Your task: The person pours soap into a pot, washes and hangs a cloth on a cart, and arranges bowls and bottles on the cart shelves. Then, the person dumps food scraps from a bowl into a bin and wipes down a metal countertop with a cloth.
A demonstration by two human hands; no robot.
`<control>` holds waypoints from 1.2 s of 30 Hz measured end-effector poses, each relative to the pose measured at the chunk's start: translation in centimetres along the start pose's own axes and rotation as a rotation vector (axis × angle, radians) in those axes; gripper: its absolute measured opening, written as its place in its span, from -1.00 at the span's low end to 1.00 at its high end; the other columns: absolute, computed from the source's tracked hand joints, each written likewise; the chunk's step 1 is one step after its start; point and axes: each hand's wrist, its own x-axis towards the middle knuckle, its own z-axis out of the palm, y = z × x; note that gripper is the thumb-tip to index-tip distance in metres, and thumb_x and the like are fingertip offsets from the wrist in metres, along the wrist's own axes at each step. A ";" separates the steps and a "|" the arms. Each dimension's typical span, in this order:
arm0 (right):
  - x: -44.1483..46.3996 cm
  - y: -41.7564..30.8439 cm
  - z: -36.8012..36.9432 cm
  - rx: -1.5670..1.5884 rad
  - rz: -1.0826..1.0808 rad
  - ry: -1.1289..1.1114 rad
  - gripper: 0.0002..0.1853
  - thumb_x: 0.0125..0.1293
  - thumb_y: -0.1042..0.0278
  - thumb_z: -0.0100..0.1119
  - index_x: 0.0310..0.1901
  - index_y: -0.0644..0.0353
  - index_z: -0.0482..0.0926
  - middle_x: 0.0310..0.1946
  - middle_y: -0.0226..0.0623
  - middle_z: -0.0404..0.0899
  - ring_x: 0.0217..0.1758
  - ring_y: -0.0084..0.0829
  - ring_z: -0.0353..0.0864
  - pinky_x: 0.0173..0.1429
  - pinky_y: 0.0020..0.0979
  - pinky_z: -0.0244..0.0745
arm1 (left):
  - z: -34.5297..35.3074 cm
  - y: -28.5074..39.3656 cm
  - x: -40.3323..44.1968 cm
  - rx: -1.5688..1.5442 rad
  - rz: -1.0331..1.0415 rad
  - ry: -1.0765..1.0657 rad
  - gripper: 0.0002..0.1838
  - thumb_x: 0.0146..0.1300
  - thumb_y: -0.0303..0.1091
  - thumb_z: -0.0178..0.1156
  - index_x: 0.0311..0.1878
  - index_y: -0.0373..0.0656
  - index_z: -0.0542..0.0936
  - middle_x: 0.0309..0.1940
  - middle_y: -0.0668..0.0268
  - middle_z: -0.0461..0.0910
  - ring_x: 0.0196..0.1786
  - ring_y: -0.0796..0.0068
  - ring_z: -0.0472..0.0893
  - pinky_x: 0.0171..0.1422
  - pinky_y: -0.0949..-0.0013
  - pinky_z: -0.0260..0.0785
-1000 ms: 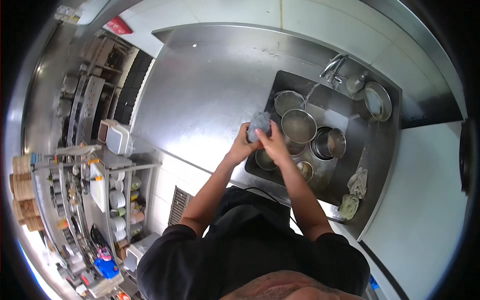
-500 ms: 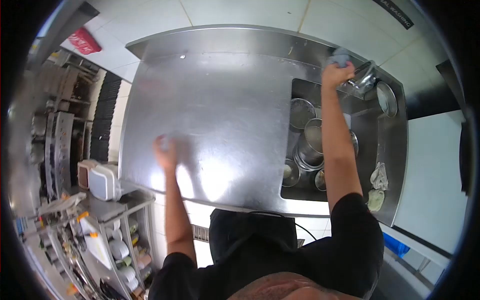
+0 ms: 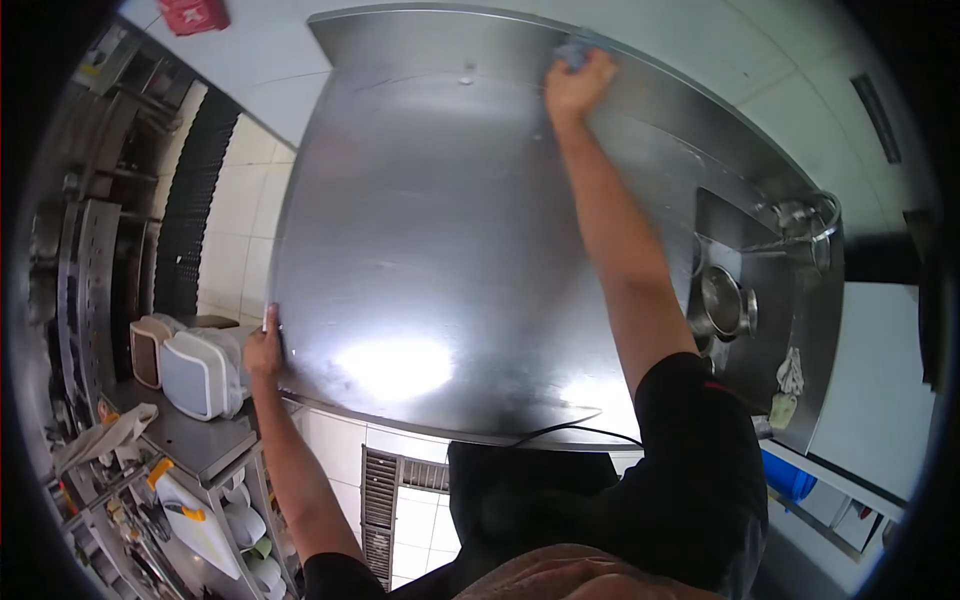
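Observation:
A grey-blue cloth (image 3: pixel 579 50) is bunched in my right hand (image 3: pixel 578 88), pressed to the raised steel back edge of the counter. My arm reaches far across the steel counter (image 3: pixel 440 220). At the counter's left edge, near the front corner, my left hand (image 3: pixel 263 347) rests with its thumb up along the rim. Its other fingers are curled and partly hidden around the edge.
The sink (image 3: pixel 765 290) at the right holds metal pots (image 3: pixel 722 300), with a tap (image 3: pixel 800 215) behind. Rags (image 3: pixel 789 372) lie on its right rim. Lidded containers (image 3: pixel 193 375) stand on a shelf at the left.
My right hand has moved left with the cloth from beside the tap along the back edge. My left hand has gone from over the counter to its left edge. The view has shifted left.

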 end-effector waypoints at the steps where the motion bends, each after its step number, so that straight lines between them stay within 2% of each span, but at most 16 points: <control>1: -2.0 -3.1 2.5 0.035 0.006 -0.063 -0.51 -0.01 0.45 0.40 0.01 0.20 0.47 -0.01 -0.02 0.44 0.10 0.06 0.52 0.18 -0.02 0.47 | -0.2 0.4 -0.2 0.002 -0.006 0.019 0.09 0.31 0.66 -0.30 0.04 -0.30 0.74 -0.02 -0.21 0.69 0.16 -0.25 0.63 0.29 -0.07 0.40; 6: -9.2 -16.0 9.8 0.038 -0.045 -0.449 -0.56 0.04 0.44 0.38 0.02 0.10 0.58 0.01 -0.11 0.53 0.09 0.01 0.60 0.18 -0.05 0.56 | -0.3 1.3 -1.2 0.064 -0.030 0.103 0.05 0.33 0.63 -0.27 -0.02 -0.28 0.76 -0.05 -0.18 0.71 0.13 -0.20 0.65 0.27 -0.06 0.42; 8: -9.1 -18.8 9.6 -0.101 -0.201 -0.593 -0.79 0.29 0.41 0.23 -0.04 0.12 0.63 0.03 -0.05 0.57 0.15 -0.07 0.59 0.24 -0.10 0.54 | 0.2 0.8 -1.0 0.088 -0.090 0.136 0.06 0.33 0.63 -0.28 -0.06 -0.30 0.77 -0.09 -0.21 0.70 0.10 -0.21 0.66 0.25 -0.05 0.43; 10: -8.3 -15.2 12.6 -0.223 -0.603 -0.597 -0.76 0.38 0.38 0.11 0.04 0.09 0.59 0.08 -0.06 0.56 0.18 -0.11 0.59 0.25 -0.11 0.55 | 1.0 0.2 0.0 0.123 -0.091 0.160 0.06 0.34 0.62 -0.29 -0.07 -0.31 0.77 -0.11 -0.23 0.70 0.07 -0.22 0.67 0.22 -0.07 0.44; 13: -2.0 -10.9 5.0 -0.339 -0.693 -0.780 -0.74 0.46 0.34 -0.02 0.10 0.08 0.55 0.11 -0.07 0.54 0.22 -0.12 0.57 0.28 -0.09 0.54 | 1.0 0.4 0.2 0.089 -0.013 0.130 0.08 0.34 0.62 -0.29 -0.06 -0.35 0.76 -0.12 -0.25 0.70 0.01 -0.26 0.67 0.14 -0.12 0.45; 15: 1.5 -2.4 0.1 -0.487 -0.639 -0.655 -0.68 0.43 0.34 0.03 0.18 -0.02 0.53 0.14 -0.07 0.54 0.28 -0.15 0.52 0.35 -0.07 0.48 | 1.5 -0.8 1.2 0.048 0.018 0.129 0.10 0.33 0.64 -0.29 -0.05 -0.38 0.74 -0.14 -0.25 0.70 0.02 -0.27 0.67 0.13 -0.13 0.45; 16: 3.5 0.5 -5.5 -0.423 -0.596 -0.502 -0.54 0.04 0.46 0.37 0.05 0.08 0.61 0.00 -0.14 0.59 0.14 -0.01 0.60 0.23 -0.07 0.56 | 1.9 -1.3 1.7 0.024 0.010 0.128 0.11 0.33 0.64 -0.28 -0.04 -0.41 0.74 -0.15 -0.25 0.70 0.04 -0.27 0.67 0.14 -0.12 0.45; 17: 5.7 5.3 -9.5 -0.335 -0.583 -0.333 -0.66 0.05 0.57 0.25 -0.08 0.08 0.65 -0.17 -0.14 0.65 0.07 -0.04 0.62 0.17 -0.05 0.55 | 1.8 -1.3 1.2 0.001 0.035 0.135 0.12 0.32 0.65 -0.27 -0.02 -0.43 0.73 -0.14 -0.25 0.71 0.05 -0.26 0.67 0.16 -0.11 0.45; 18: 7.7 9.1 -14.2 -0.469 -0.458 -0.291 -0.61 0.04 0.55 0.26 -0.02 0.11 0.63 -0.10 -0.13 0.64 0.12 -0.03 0.59 0.21 -0.06 0.53 | 1.5 -1.0 0.8 -0.029 0.055 0.148 0.14 0.31 0.66 -0.27 -0.01 -0.45 0.72 -0.13 -0.25 0.71 0.07 -0.25 0.67 0.18 -0.09 0.45; 19: 9.9 15.2 -17.7 -0.456 -0.474 -0.101 -0.59 0.03 0.54 0.27 -0.01 0.18 0.59 -0.08 -0.11 0.61 0.15 0.02 0.54 0.24 -0.05 0.50 | 1.8 -0.2 0.5 -0.065 0.070 0.159 0.15 0.31 0.67 -0.26 0.00 -0.47 0.71 -0.11 -0.24 0.71 0.08 -0.24 0.67 0.19 -0.08 0.45; 20: 12.1 18.7 -21.6 -0.543 -0.304 -0.071 -0.55 0.02 0.54 0.27 0.03 0.25 0.51 0.01 -0.01 0.53 0.17 0.08 0.50 0.24 -0.02 0.50 | 1.9 0.1 0.4 -0.077 0.044 0.132 0.16 0.30 0.67 -0.26 0.02 -0.48 0.70 -0.09 -0.23 0.71 0.09 -0.23 0.67 0.21 -0.07 0.45; 23: 17.3 26.8 -27.2 -0.743 -0.027 0.103 -0.39 0.09 0.46 0.29 0.21 0.33 0.34 0.15 0.11 0.38 0.23 0.19 0.47 0.34 0.00 0.45 | 1.1 0.3 0.5 -0.098 0.002 0.062 0.19 0.27 0.70 -0.26 0.09 -0.48 0.67 -0.01 -0.20 0.71 0.13 -0.19 0.66 0.26 -0.02 0.44; 28: 18.7 30.1 -27.3 -0.538 0.693 0.032 -0.25 0.18 0.27 0.34 0.28 0.54 0.24 0.32 0.28 0.35 0.38 0.12 0.48 0.43 -0.11 0.44 | 2.2 -1.3 2.1 -0.086 -0.001 0.102 0.17 0.30 0.68 -0.28 0.06 -0.48 0.69 -0.05 -0.25 0.70 0.12 -0.21 0.66 0.25 -0.03 0.43; 32: 17.9 37.0 -24.3 -0.817 0.666 -0.101 -0.25 0.20 0.15 0.34 0.27 0.51 0.29 0.22 0.21 0.49 0.29 0.09 0.58 0.33 -0.09 0.55 | 1.4 0.1 0.9 -0.038 0.005 0.122 0.16 0.32 0.66 -0.28 0.04 -0.49 0.69 -0.08 -0.30 0.69 0.13 -0.23 0.65 0.23 -0.05 0.43; 33: 16.8 34.8 -23.3 -0.760 0.780 -0.037 -0.26 0.20 0.13 0.34 0.25 0.53 0.33 0.20 0.19 0.53 0.29 0.06 0.59 0.31 -0.11 0.57 | 1.4 0.3 0.9 -0.030 0.014 0.137 0.16 0.32 0.66 -0.28 0.05 -0.49 0.68 -0.08 -0.31 0.68 0.13 -0.23 0.65 0.22 -0.07 0.42; 36: 11.3 26.9 -19.1 -0.714 0.587 -0.213 -0.32 0.21 0.09 0.34 0.17 0.53 0.43 0.13 0.13 0.59 0.24 0.00 0.63 0.23 -0.19 0.61 | 0.8 1.6 -0.4 -0.024 -0.017 0.115 0.17 0.30 0.67 -0.27 0.05 -0.48 0.68 -0.08 -0.30 0.68 0.12 -0.25 0.65 0.23 -0.08 0.42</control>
